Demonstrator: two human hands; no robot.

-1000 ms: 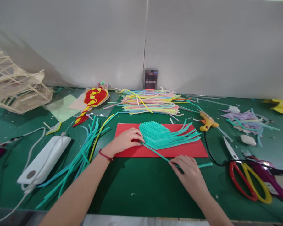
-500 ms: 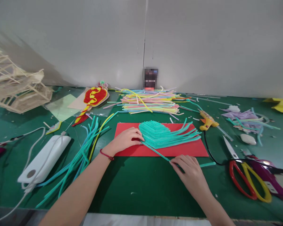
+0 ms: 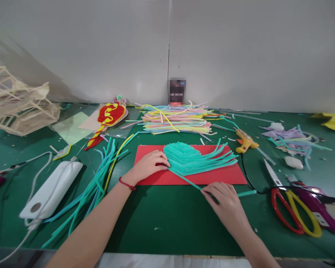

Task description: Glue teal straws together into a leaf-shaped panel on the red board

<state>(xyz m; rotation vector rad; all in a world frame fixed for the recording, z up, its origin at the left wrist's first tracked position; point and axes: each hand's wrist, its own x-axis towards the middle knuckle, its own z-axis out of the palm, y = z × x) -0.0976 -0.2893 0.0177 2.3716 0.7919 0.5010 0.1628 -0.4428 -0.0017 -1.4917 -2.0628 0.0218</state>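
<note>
A leaf-like shape made of teal pipe cleaners [image 3: 182, 158] lies on a red card [image 3: 226, 176], its loose ends fanning out to the right. Along its lower left edge runs a single teal pipe cleaner [image 3: 185, 180]. My left hand [image 3: 153, 164] presses one end of that strip against the shape with its fingertips. Pinched between the thumb and fingers of my right hand [image 3: 222, 197] is the strip's lower stretch, below the card's front edge. Its free end sticks out to the right past my hand.
Loose teal pipe cleaners [image 3: 97, 186] and a white power bank [image 3: 51, 190] lie left. Behind the card is a multicoloured pipe-cleaner pile [image 3: 175, 121], beside a red fan-shaped piece [image 3: 110, 114]. To the right are a yellow glue gun [image 3: 246, 142], scissors [image 3: 287, 208] and a purple tool [image 3: 314, 206].
Both hands keep their grip on the teal pipe cleaner and have hardly moved. The whole view has shifted very slightly.
</note>
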